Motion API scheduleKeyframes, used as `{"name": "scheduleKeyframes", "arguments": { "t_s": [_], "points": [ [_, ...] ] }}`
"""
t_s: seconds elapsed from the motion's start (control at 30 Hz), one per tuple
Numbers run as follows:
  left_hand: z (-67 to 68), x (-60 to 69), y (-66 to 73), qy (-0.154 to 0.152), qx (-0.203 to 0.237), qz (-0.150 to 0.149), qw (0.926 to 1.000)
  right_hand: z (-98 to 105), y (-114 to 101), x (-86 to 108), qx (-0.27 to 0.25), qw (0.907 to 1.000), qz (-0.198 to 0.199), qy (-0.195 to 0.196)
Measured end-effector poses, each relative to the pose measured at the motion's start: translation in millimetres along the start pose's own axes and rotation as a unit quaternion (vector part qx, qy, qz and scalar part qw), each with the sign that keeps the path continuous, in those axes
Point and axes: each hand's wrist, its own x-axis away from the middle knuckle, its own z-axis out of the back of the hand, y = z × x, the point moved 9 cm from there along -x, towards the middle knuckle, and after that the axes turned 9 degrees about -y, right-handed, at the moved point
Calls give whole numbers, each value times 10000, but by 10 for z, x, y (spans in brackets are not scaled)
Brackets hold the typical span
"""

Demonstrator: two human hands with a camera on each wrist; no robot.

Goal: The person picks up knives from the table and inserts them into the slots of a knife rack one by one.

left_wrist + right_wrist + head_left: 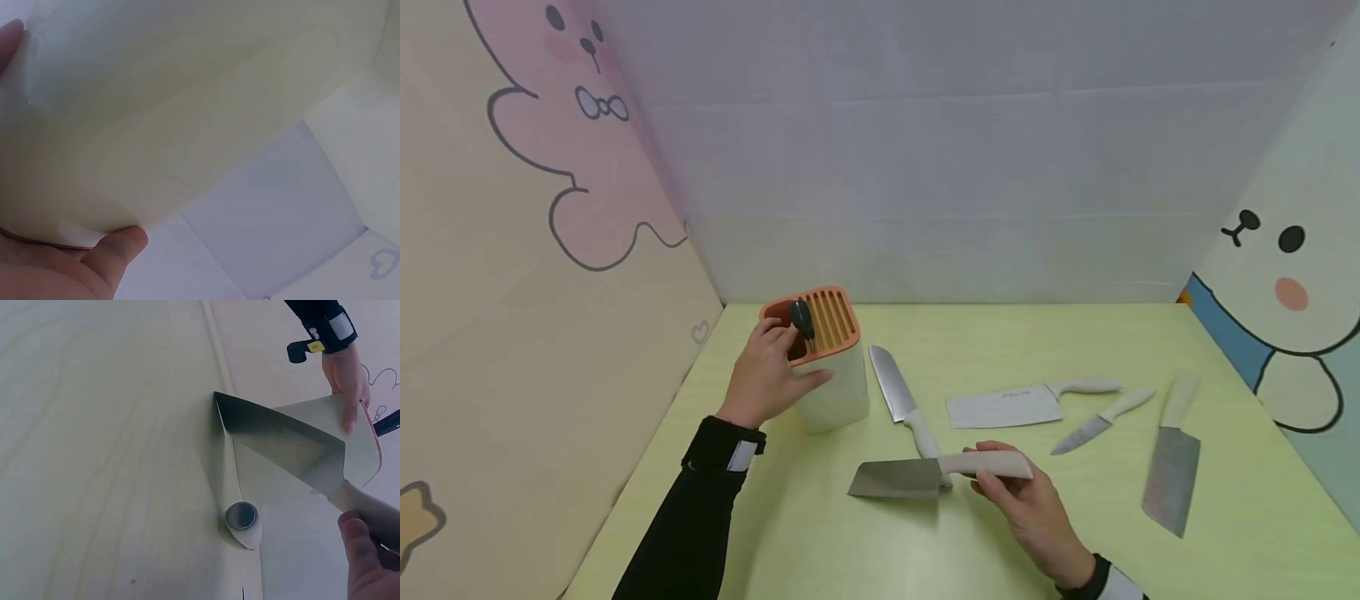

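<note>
Step in hand: looks like loading the knife block (835,400), with a cleaver (895,478) lifted clear of the desk (805,542)
Left grip (767,375): closed partway over the block's rim, thumb along the outer wall; probably just steadying
Right grip (1026,500): pinched closed on the cleaver's pale handle, blade roughly level and pointing at the desk's left edge
Knife block: sits near the far-left corner of the desk, orange slotted top up, dark-handled tool (802,318) poking out
Waiting on the desk: chef's knife (891,383) just beside the block, handle end toward the near edge and partly hidden by the held blade; another cleaver (1003,408) and a small knife (1086,435) right of centre; third cleaver (1172,479) by the right edge
Next move: calls for tipping the blade down, heading toward that far-left corner and lining up with a slot, imo
Watch out for: a block that shifts, or a skewed blade snagging on the slats
</note>
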Motion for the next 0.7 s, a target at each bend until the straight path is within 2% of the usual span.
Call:
{"name": "scheduleKeyframes", "arguments": {
  "t_s": [0.13,0.33,0.53,0.7],
  "points": [
    [0,2,2,-16,-37,-6,10000,-16,-82,-22,146,9991,390,-37],
    [23,-11,42,19,-32,-96,9999,107,-281,-59,384,9954,842,241],
    [18,-16,50,1,-47,-94,9999,268,-708,-163,450,9893,1377,139],
    [-14,-14,32,-56,-52,-27,10000,357,-1151,-273,732,9795,1876,-106]
  ]
}}
